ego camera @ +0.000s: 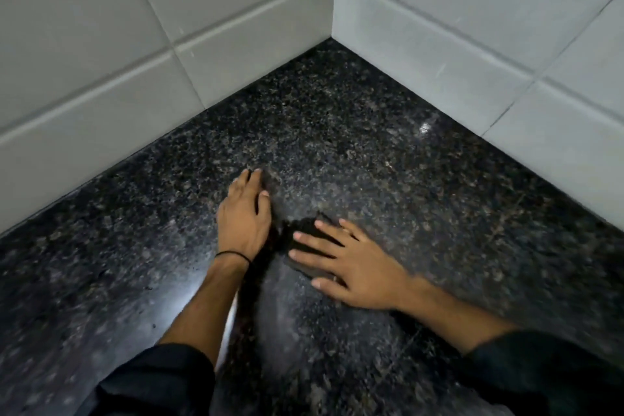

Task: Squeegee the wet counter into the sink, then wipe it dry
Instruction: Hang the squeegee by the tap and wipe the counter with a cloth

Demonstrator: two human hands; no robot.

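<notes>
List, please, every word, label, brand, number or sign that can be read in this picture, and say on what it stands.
There are none: no text shows on the white wall tiles, the dark granite counter, the left hand, the right hand or the dark object under the right hand.

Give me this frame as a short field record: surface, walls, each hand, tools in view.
surface: dark speckled granite counter, glossy, corner section
walls: white glazed tiles on both sides of the corner
left hand: flat on counter, thin black wristband
right hand: fingers spread, pressing a dark flat object, identity unclear
squeegee: not visible
sink: not visible
</notes>
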